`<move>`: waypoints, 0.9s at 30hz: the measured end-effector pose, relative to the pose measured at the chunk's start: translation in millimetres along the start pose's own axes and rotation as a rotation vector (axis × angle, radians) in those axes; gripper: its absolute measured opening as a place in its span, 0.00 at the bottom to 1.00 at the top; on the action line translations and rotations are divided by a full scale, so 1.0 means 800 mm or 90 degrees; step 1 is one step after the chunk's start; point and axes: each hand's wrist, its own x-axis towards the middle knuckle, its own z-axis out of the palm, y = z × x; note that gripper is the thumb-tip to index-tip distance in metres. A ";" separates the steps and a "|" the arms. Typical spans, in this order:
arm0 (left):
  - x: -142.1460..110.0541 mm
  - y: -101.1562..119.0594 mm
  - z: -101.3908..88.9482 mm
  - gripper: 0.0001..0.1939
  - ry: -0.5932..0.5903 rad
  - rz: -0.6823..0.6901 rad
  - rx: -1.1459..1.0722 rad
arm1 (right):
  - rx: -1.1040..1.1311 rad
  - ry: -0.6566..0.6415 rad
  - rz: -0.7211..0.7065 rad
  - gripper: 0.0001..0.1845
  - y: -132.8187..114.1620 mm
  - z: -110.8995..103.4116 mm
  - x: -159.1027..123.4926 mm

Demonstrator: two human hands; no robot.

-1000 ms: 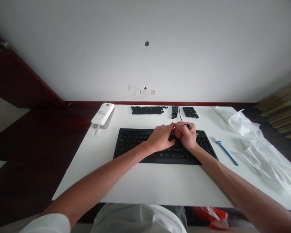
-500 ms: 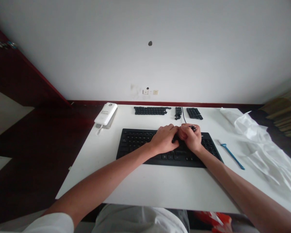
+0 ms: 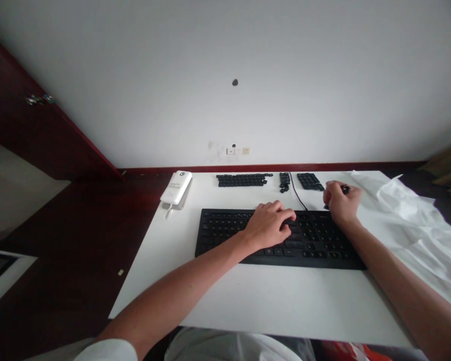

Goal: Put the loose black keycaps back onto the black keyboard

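Note:
A black keyboard (image 3: pixel 225 233) lies on the white table (image 3: pixel 270 296) in front of me. My left hand (image 3: pixel 270 224) rests on the middle of the keyboard, fingers curled down onto the keys. My right hand (image 3: pixel 340 201) is closed around a small dark tool, just past the keyboard's far right corner. Rows of loose black keycaps (image 3: pixel 242 179) lie along the back of the table, with two smaller groups (image 3: pixel 308 181) to their right, close to my right hand.
A white power bank (image 3: pixel 178 187) with a short cable lies at the table's back left. Crumpled white plastic sheeting (image 3: pixel 417 220) covers the right side. The keyboard's cable (image 3: pixel 296 191) runs back towards the wall. Dark red floor lies to the left.
My right hand has left the keyboard's middle and moved right and back, towards the loose keycaps, still closed on the tool. The left hand stayed on the keys. The camera shifted right.

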 end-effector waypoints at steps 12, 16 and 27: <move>-0.001 0.011 0.000 0.13 0.007 0.005 0.111 | -0.060 0.008 0.045 0.25 -0.004 0.003 -0.001; -0.006 0.022 0.002 0.14 0.013 0.046 0.163 | -0.063 0.012 0.040 0.25 -0.007 0.006 -0.001; -0.027 0.042 0.001 0.18 -0.056 0.133 0.152 | -0.034 0.019 0.050 0.22 -0.006 0.008 0.000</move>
